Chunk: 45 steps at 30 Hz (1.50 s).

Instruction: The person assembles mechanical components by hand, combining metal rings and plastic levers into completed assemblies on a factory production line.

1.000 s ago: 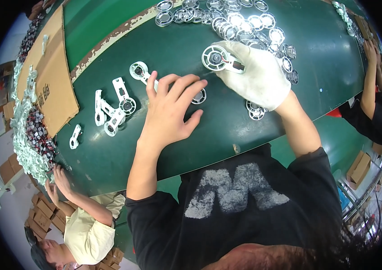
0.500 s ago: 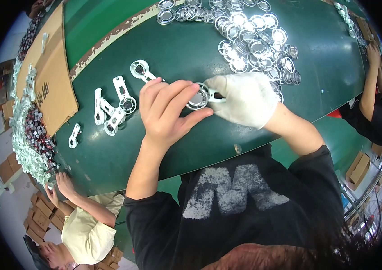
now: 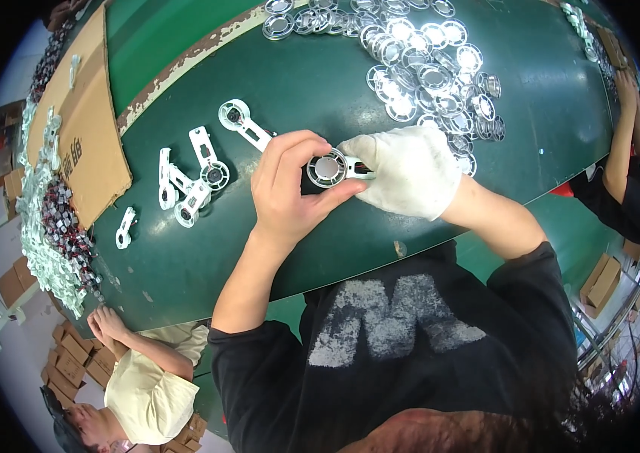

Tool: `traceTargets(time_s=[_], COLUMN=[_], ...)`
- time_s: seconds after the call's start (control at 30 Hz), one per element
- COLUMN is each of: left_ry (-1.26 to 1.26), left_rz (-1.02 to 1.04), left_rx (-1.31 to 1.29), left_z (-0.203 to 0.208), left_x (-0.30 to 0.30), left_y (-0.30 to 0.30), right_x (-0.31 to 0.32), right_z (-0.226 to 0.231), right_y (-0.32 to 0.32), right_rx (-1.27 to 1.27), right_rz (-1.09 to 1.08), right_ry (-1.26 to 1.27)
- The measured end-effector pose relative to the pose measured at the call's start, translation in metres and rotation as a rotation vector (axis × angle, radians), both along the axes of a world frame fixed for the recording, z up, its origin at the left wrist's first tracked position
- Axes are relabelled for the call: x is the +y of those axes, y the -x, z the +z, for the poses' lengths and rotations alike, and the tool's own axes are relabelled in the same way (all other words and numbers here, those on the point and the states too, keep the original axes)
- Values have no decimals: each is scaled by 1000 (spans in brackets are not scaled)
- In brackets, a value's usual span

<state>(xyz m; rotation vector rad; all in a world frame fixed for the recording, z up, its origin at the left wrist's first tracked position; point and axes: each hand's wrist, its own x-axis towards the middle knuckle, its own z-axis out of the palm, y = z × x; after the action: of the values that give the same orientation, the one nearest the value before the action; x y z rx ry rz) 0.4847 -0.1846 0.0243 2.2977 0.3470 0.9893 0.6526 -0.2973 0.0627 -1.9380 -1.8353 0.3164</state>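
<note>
Between my two hands is a pale handheld fan housing with a round silver-rimmed cover (image 3: 327,167) on its ring end. My bare left hand (image 3: 290,181) curls round the ring from the left, thumb at its lower edge and fingertips at its upper edge. Wearing a white glove, my right hand (image 3: 410,170) grips the handle end of the housing, and the glove hides most of that handle. Several similar white fan housings (image 3: 213,175) lie on the green table left of my hands, one of them (image 3: 246,124) just beyond my left fingers.
A heap of shiny round covers (image 3: 433,78) spreads over the far right of the table (image 3: 320,83). At the left are a cardboard sheet (image 3: 86,113) and a long pile of small white parts (image 3: 56,272). Another person's hands (image 3: 107,323) rest by the table's left edge; a second person (image 3: 626,174) sits at right.
My left fingers have shifted slightly right and uncovered more of the round cover. The housing stays between my hands. The left co-worker's hands have come together nearer the table edge.
</note>
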Motion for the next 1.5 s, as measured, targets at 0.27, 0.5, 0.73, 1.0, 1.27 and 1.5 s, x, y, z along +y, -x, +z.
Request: traceTargets(time_s=[0.27, 0.5, 0.73, 1.0, 1.27, 1.5], left_ry=[10, -28, -86, -89, -179, -304], left_rz=[-111, -56, -135, -169, -203, -324], left_rx=[60, 4, -42, 25, -38, -29], left_z=[10, 3, 8, 11, 21, 29], left_x=[10, 14, 19, 19, 23, 15], left_y=[5, -1, 5, 9, 5, 8], right_x=[2, 5, 2, 2, 1, 8], right_z=[6, 11, 5, 2, 13, 39], right_y=[-3, -4, -1, 0, -4, -20], right_rx=[7, 23, 11, -21, 120, 611], right_rz=[-12, -29, -5, 12, 38, 199], right_ry=[-2, 96, -72, -112, 9, 637])
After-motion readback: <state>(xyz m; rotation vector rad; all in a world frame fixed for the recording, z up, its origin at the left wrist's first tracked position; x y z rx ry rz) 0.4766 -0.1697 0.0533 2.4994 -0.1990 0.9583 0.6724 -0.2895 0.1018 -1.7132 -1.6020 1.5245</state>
